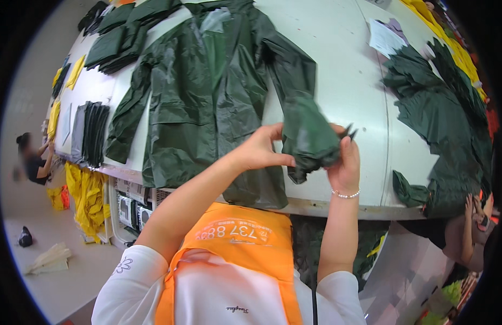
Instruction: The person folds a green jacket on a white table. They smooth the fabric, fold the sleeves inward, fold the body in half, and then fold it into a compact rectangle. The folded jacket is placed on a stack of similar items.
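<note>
A dark green rain jacket [180, 103] lies spread on the white table in front of me, its front facing up. Its right-hand sleeve [308, 124] is lifted at the cuff end between my hands. My left hand [264, 149] grips the sleeve from its left side, with thumb and fingers closed on the fabric. On the other side, my right hand [344, 165] is closed around dark thread snips [349, 131], whose two pointed blades stick out past the fingers. That hand also touches the cuff; the snips' handle is hidden in it.
Folded green garments [118, 46] are stacked at the far left, near a row of dark folded pieces [94, 132]. Yellow garments [85, 197] hang below the table's left edge beside a white basket [123, 230]. More green garments [441, 124] lie right, near a co-worker's hands [473, 216].
</note>
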Motion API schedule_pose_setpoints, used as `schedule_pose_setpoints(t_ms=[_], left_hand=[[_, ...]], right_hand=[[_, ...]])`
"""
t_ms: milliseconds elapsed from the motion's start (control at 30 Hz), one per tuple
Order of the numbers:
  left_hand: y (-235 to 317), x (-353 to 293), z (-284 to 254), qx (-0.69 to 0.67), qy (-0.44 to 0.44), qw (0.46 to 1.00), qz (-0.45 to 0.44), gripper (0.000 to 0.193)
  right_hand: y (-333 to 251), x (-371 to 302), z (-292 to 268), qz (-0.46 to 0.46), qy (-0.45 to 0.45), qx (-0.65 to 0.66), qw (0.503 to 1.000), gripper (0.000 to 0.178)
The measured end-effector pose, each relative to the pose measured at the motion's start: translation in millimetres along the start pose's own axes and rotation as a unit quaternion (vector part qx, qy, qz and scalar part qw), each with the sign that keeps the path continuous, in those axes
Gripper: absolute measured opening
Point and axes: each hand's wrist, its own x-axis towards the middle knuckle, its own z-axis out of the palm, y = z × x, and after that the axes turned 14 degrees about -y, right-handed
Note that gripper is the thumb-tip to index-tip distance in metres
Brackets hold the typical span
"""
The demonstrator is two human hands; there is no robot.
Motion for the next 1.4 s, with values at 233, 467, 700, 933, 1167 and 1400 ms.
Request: schedule_pose_setpoints(t_ms=[233,467,700,933,1167,1400], left_hand=[[16,-4,8,-0.004,-0.029,1.0,0.003,0.07],[-3,11,-13,0.108,0.434,0.894,-0.009,0.012],[22,10,86,0.015,0.241,0.97,-0.011,0.019],[-31,14,10,0.207,0.46,0.863,0.012,0.02],[-33,3,39,-0.099,0.251,0.962,0.024,0.011],[-5,-18,41,0.053,0.337,0.932,-0.125,0.024]], right_hand=[[24,16,-11,0.126,-0.082,0.008,0.989,0.087],[-4,14,34,0.154,0.013,-0.424,0.893,0.027],[49,26,-37,-0.09,0.299,-0.351,0.883,0.016],[48,-5,-11,0.085,0.301,-0.358,0.88,0.018],[39,-48,9,0.105,0.078,-0.213,0.968,0.028],[29,-56,5,-0.08,0.282,-0.338,0.894,0.033]])
